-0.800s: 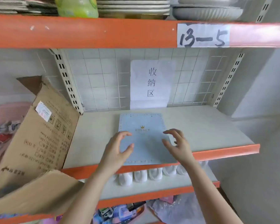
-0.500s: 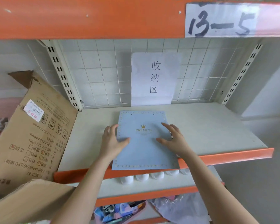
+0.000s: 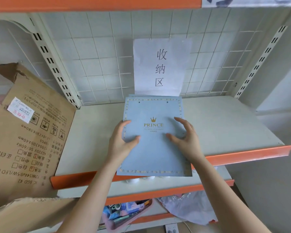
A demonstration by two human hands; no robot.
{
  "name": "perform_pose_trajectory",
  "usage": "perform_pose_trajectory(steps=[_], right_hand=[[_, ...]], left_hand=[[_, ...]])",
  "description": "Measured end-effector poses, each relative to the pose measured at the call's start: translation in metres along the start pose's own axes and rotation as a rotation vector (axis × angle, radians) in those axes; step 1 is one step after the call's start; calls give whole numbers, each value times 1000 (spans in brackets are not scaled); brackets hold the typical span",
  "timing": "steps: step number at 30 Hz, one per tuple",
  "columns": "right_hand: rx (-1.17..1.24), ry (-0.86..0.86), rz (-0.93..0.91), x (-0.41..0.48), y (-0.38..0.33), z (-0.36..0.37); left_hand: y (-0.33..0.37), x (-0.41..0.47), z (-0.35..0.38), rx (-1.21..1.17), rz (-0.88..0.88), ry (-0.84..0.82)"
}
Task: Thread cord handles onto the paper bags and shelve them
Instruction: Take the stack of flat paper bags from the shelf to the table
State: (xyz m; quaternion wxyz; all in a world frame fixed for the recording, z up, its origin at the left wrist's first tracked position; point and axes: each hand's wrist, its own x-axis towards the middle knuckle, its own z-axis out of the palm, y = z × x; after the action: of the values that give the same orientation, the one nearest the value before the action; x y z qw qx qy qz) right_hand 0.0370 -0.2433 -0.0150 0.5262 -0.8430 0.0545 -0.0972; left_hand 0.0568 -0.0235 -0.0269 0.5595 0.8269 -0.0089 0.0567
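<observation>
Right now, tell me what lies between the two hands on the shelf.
Head view: between the left hand and the right hand lies only the face of the blue paper bag, bearing its gold PRINCE print.

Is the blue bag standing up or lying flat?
Lying flat: the blue bag rests face up on the shelf, its crown print showing.

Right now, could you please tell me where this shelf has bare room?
Widest bare patch of shelf: right of the PRINCE paper bag, out to the slotted upright. A narrower strip lies between bag and cardboard box. Crowded middle: left hand and right hand on the bag.
</observation>
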Motion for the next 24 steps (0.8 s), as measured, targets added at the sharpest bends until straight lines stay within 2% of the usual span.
perform_pose_trajectory(steps=[3, 8, 14, 19, 24], right_hand=[[95, 24, 65, -9, 1, 0], [230, 80, 48, -31, -7, -1], [161, 183, 46, -88, -32, -11], [168, 325, 148, -183, -52, -5], [228, 493, 234, -290, -67, 31]], left_hand=[[3, -6, -3, 6, 18, -27], [13, -22, -18, -59, -15, -59], [28, -55, -33, -143, 72, -146], [20, -104, -51, -227, 132, -321], [-3, -157, -89, -312, 141, -539]])
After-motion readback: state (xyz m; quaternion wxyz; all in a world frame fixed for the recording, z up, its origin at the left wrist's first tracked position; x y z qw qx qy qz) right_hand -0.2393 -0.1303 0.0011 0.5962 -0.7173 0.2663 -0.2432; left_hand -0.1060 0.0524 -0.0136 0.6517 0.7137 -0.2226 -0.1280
